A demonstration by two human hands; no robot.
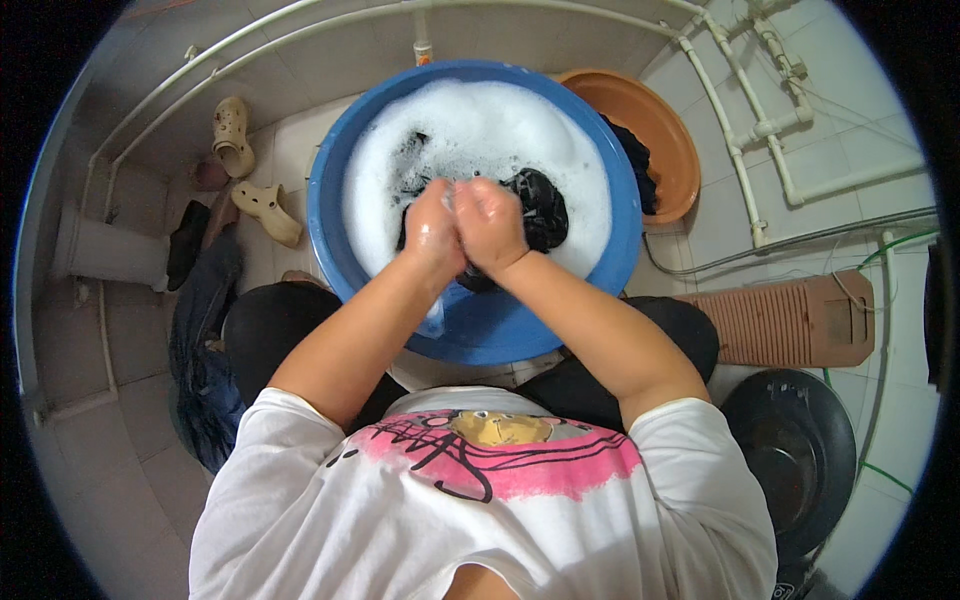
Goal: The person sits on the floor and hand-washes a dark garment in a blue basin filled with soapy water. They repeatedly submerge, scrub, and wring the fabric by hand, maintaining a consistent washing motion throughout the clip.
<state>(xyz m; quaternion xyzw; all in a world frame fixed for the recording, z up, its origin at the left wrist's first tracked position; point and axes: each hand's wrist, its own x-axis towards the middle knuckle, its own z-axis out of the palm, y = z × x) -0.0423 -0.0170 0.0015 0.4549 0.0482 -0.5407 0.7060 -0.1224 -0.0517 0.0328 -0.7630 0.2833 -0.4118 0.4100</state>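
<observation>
A large blue basin (478, 344) full of white suds (500, 115) stands before me. Wet black cloth (545, 208) lies partly sunk in the foam, bunched up around my hands. My left hand (434, 226) and my right hand (489, 224) are pressed side by side above the middle of the basin, both closed on the black cloth. Knuckles face up, and a little foam clings to the left hand. Fingertips and the part of the cloth inside the fists are hidden.
An orange basin (672, 150) with dark cloth stands behind at the right. A brown washboard (790, 322) and a black basin (790, 450) lie to the right. Beige clogs (266, 212) and dark blue clothing (205, 340) are at the left. White pipes (745, 180) run along the walls.
</observation>
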